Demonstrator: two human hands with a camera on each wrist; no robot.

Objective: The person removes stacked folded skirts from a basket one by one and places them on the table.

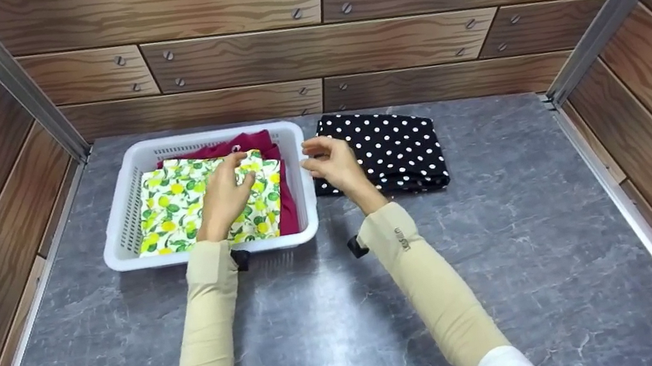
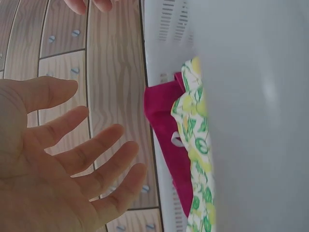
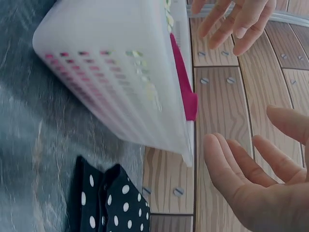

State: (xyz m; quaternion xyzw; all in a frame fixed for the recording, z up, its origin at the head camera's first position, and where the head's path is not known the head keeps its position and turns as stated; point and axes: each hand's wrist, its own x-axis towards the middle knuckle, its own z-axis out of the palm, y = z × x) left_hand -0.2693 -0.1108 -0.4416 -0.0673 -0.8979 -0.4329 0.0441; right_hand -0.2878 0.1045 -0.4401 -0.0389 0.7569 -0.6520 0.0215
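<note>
Above the white plastic basket my left hand hovers with relaxed, spread fingers and holds nothing. Beneath it, inside the basket, lies a folded cloth with a lemon print. A dark red cloth lies under that one, its back edge and right side showing. My right hand is by the basket's right rim, fingers loosely bent and nothing in them. In the right wrist view its palm faces the basket's side. Partly behind this hand, a folded black cloth with white dots lies on the table.
The grey marbled table carries the basket at the back left and the dotted cloth beside it. Wood-patterned panels enclose the back and both sides, with metal posts at the corners.
</note>
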